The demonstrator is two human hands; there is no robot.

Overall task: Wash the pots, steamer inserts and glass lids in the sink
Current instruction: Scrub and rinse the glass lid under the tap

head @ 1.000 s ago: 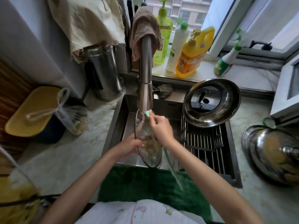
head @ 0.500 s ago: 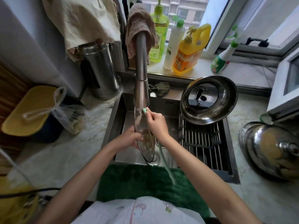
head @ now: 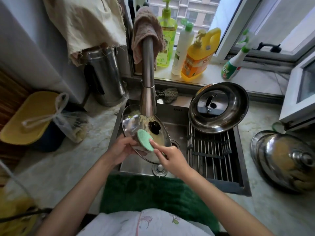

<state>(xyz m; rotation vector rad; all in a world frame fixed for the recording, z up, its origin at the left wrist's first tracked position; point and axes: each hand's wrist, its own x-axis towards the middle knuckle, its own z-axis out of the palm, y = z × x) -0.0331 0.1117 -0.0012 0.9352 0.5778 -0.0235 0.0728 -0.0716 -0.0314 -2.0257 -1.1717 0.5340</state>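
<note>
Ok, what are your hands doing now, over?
Left hand grips round glass lid by its rim, tilted under steel faucet. Right hand presses round green sponge on the glass. Nothing in the way.

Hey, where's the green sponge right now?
In the head view, the green sponge is pressed against the glass lid over the sink, under the faucet, held by the right hand while the left hand grips the lid's edge.
</note>
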